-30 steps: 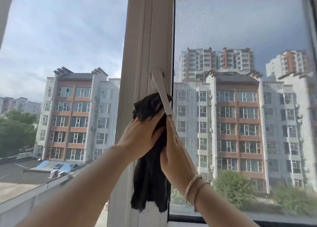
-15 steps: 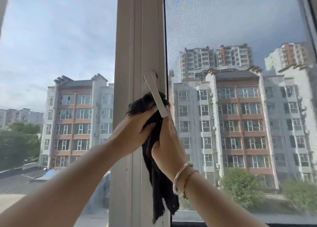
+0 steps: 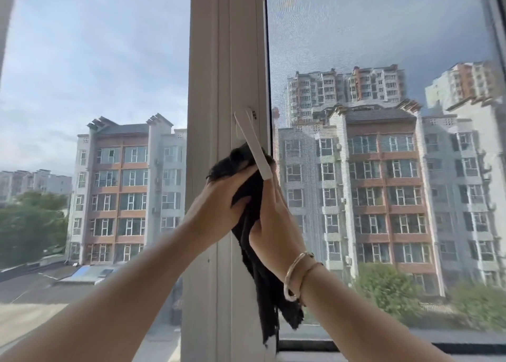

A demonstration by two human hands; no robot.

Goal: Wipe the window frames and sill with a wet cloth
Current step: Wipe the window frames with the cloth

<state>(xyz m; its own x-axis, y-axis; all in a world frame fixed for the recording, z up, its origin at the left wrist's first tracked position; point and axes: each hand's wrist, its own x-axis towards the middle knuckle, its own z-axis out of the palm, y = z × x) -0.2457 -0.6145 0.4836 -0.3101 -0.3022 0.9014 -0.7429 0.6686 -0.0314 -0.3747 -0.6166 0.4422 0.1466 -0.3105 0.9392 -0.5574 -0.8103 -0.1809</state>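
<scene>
While my left hand (image 3: 219,211) bunches the black cloth (image 3: 247,197) against the frame's upright (image 3: 224,60) just under the handle (image 3: 253,148) and my right hand (image 3: 273,224) lies flat beside it, fingers straight, I judge the upright's upper stretch and the sill below unwiped.

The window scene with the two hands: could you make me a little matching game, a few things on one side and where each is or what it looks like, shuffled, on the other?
Things:
1. cloth
2. window handle
3. bangles
4. insect screen

Descriptions:
A. gold-coloured, round the right wrist
B. fine mesh that covers the right pane
C. black, bunched against the frame by the left hand, its tail hanging down
D. white, slanting down to the right

Pairs: 1-C, 2-D, 3-A, 4-B
</scene>
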